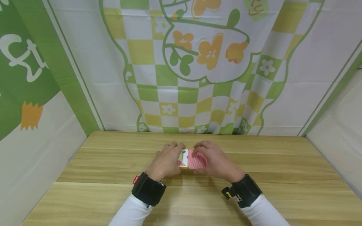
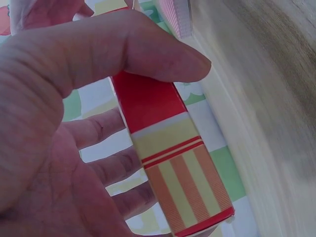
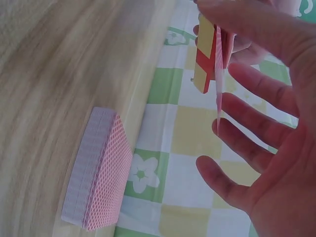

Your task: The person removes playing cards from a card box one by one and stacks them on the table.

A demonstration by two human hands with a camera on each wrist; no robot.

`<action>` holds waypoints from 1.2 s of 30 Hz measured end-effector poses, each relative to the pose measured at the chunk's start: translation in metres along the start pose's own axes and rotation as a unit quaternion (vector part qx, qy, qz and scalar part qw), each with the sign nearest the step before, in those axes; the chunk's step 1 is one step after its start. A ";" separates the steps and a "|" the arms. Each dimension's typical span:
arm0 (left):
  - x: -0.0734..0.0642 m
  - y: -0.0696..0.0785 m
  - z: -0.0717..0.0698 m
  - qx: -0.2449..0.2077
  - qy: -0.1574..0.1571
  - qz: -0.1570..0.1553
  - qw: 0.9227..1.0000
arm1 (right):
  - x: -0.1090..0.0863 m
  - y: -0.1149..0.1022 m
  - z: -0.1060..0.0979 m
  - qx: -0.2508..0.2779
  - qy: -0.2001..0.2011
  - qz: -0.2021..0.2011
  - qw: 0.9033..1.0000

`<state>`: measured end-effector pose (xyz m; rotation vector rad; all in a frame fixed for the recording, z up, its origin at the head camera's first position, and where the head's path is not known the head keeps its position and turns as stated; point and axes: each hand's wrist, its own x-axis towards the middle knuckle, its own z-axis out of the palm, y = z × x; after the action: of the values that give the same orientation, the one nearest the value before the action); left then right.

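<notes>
My left hand (image 1: 166, 159) grips a playing-card box (image 2: 173, 148), red and cream with orange stripes, thumb on its near side. In the head view, a white part with an "A" shows on it. A thin red-patterned playing card (image 1: 198, 160) sticks out from the box's right end. My right hand (image 1: 217, 160) holds this card, thumb at the near edge and fingers at the far edge. Seen edge-on in the right wrist view, it may be more than one card. Below the right palm, a deck of cards (image 3: 94, 173) with red-patterned backs stands apart on the table.
The wood-grain table (image 1: 93, 188) runs back to a hanging cloth (image 1: 186, 97) with green and yellow checks and flowers. More cloth hangs at the left side, and a pale wall or sheet is at the right. Both wrists wear black bands.
</notes>
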<state>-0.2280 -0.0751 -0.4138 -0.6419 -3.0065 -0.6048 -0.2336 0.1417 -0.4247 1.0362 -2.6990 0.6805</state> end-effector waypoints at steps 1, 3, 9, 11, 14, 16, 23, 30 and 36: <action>0.000 0.000 0.000 0.000 0.000 0.000 1.000 | 0.000 0.000 0.001 -0.003 0.002 -0.005 1.000; 0.000 0.000 0.000 -0.002 -0.001 -0.001 1.000 | 0.000 0.000 0.002 -0.010 0.009 -0.012 1.000; -0.002 0.000 -0.003 -0.006 0.000 -0.001 1.000 | -0.001 0.000 0.001 -0.007 0.009 -0.007 1.000; -0.002 -0.001 -0.003 -0.006 0.001 -0.002 1.000 | -0.001 0.000 0.000 -0.004 0.005 -0.002 1.000; -0.002 -0.001 -0.004 -0.005 0.003 -0.002 1.000 | -0.001 0.000 -0.001 0.002 -0.005 0.005 1.000; -0.002 -0.001 -0.003 -0.005 0.004 -0.001 1.000 | -0.001 -0.001 -0.002 0.001 -0.010 0.005 1.000; -0.002 -0.001 -0.003 -0.007 0.006 -0.001 1.000 | 0.000 -0.001 -0.005 -0.006 -0.021 0.010 1.000; -0.003 -0.001 -0.004 -0.011 0.008 -0.003 1.000 | -0.001 -0.001 -0.009 -0.008 -0.030 0.030 0.999; -0.003 -0.001 -0.004 -0.011 0.009 -0.002 1.000 | -0.002 0.000 -0.012 -0.008 -0.047 0.054 0.997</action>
<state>-0.2259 -0.0790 -0.4105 -0.6298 -2.9894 -0.6396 -0.2328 0.1486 -0.4148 0.9481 -2.8541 0.6416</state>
